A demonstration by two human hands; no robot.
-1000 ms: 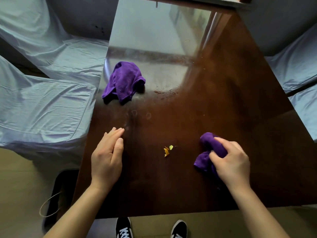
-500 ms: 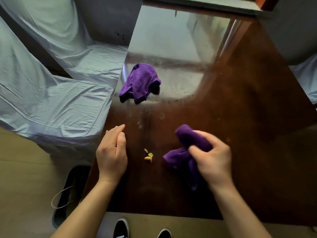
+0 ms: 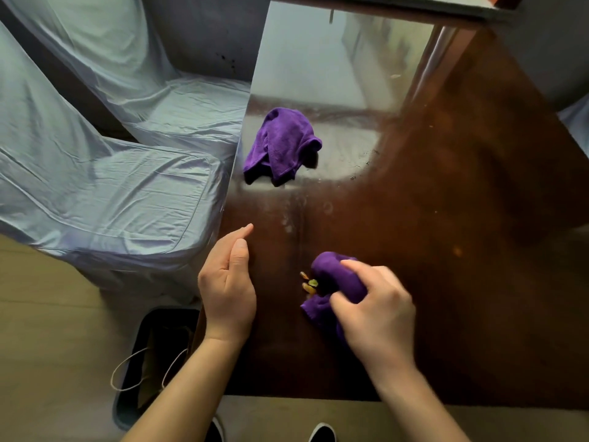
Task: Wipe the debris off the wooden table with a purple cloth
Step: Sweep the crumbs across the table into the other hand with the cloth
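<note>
Fingers [image 3: 350,303] curled round purple cloth [image 3: 331,279]

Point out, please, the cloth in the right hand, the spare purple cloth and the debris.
cloth in the right hand [image 3: 331,275]: head view, on its bunched top fold.
spare purple cloth [image 3: 280,145]: head view, on its crumpled middle.
debris [image 3: 308,283]: head view, on the yellow-green bits beside the held cloth.

A dark wooden table [image 3: 446,218] is carrying a crumpled purple cloth [image 3: 280,145] by its left edge, and yellow-green debris [image 3: 308,283] is lying near its front edge.
</note>
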